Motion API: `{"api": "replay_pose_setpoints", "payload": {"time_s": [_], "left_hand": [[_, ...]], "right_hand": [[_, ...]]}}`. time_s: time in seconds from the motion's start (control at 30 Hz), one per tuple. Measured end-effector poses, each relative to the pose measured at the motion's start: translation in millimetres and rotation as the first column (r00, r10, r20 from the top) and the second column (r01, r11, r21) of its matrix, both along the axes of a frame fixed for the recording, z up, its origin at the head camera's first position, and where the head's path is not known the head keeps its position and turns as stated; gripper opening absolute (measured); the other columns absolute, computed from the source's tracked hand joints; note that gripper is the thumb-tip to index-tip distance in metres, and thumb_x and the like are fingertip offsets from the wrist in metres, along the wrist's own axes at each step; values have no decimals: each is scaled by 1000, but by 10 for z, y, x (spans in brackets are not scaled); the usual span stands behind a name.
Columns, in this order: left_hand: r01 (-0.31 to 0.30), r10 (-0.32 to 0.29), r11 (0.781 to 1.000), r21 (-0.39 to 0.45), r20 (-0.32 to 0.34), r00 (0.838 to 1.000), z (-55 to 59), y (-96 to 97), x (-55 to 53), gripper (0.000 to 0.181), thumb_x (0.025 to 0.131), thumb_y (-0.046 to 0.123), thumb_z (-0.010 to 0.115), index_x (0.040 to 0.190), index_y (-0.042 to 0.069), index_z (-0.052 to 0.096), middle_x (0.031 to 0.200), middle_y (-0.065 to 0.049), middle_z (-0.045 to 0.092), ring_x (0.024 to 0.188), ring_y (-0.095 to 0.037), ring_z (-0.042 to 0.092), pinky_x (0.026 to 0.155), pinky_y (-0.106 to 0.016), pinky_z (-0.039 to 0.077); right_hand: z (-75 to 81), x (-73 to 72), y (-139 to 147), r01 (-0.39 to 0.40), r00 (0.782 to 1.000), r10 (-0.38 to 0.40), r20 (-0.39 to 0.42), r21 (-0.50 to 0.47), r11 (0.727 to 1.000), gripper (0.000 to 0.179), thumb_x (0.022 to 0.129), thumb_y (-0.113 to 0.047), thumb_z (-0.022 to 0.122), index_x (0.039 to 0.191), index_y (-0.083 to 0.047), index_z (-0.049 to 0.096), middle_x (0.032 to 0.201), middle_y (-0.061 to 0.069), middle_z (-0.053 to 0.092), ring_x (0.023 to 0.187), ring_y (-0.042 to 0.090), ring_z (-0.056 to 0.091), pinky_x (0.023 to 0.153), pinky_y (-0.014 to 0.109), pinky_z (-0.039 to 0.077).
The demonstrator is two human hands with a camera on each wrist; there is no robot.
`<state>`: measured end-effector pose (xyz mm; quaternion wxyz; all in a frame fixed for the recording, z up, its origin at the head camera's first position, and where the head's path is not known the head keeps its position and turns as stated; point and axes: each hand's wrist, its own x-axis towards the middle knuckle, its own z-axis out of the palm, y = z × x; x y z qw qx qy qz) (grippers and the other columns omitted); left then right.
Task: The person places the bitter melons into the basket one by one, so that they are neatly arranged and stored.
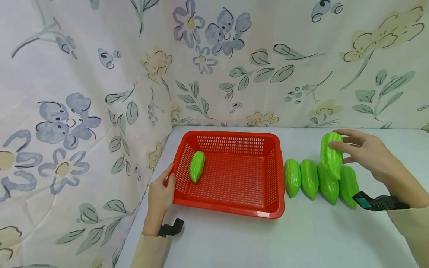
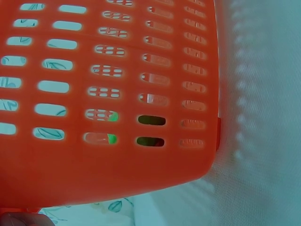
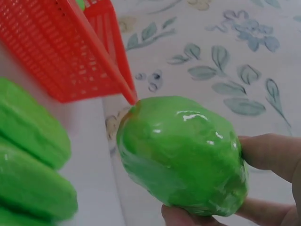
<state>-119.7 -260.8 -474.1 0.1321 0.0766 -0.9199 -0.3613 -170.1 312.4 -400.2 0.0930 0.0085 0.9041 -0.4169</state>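
My right hand (image 1: 363,150) holds a glossy green ridged vegetable (image 1: 331,152) with a tapered end, thumb on one side and fingers on the other. In the right wrist view, this vegetable (image 3: 183,155) is raised above the table, its blunt end towards the camera. Below it, several like vegetables (image 1: 309,178) lie side by side. My left hand (image 1: 161,193) grips the left rim of a red plastic basket (image 1: 231,212); the left wrist view shows its slotted wall (image 2: 113,160) and only a fingertip. One green vegetable (image 1: 197,166) lies inside, near the left wall.
The white table (image 1: 234,242) runs up to a floral cloth (image 1: 261,56) hanging at the back. More of that cloth hangs along the left side. The basket's right wall stands close beside the row of green vegetables.
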Motion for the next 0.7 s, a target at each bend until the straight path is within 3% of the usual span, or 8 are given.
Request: {"api": "replay_pose_setpoints", "payload": {"time_s": [0.1, 0.2, 0.33, 0.47, 0.7], "left_hand": [[2, -2, 1000, 2, 1, 1000, 6, 6, -9, 44, 107, 23, 54, 150, 18, 58, 86, -19, 76, 60, -20, 58, 48, -26, 44], [0, 0, 1000, 5, 9, 1000, 6, 7, -8, 44, 107, 22, 53, 150, 19, 58, 81, -18, 75, 59, -20, 57, 48, -26, 43], [-3, 3, 1000, 8, 16, 1000, 6, 10, -6, 44, 107, 23, 54, 151, 20, 58, 76, -17, 72, 57, -19, 56, 47, -26, 43], [-6, 6, 1000, 9, 13, 1000, 6, 14, -10, 44, 107, 24, 54, 151, 20, 58, 85, -18, 76, 60, -19, 59, 49, -25, 46], [-6, 6, 1000, 4, 12, 1000, 3, 5, -8, 44, 107, 23, 54, 151, 18, 58, 85, -19, 76, 61, -21, 60, 50, -25, 47]], "right_hand": [[24, -33, -166, -47, 999, 48, 11, -26, 999, 76, 104, -47, 60, 162, -6, 32, 151, 35, 43, 82, -5, 65, 73, 34, 59], [46, -65, -338, -75, 997, 76, 10, -44, 996, 77, 102, -49, 62, 162, -8, 35, 151, 31, 47, 89, -5, 63, 74, 33, 60], [86, -111, -543, -99, 995, 100, 5, -56, 993, 77, 102, -51, 62, 161, -9, 37, 150, 27, 51, 108, 17, 67, 76, 36, 62], [121, -165, -734, -130, 991, 131, 0, -66, 989, 76, 101, -51, 62, 160, -9, 38, 150, 26, 50, 122, 41, 62, 76, 38, 62], [116, -232, -1117, -165, 986, 165, -6, -116, 979, 74, 98, -48, 69, 155, -8, 44, 140, 24, 54, 122, 44, 64, 77, 42, 64]]}}
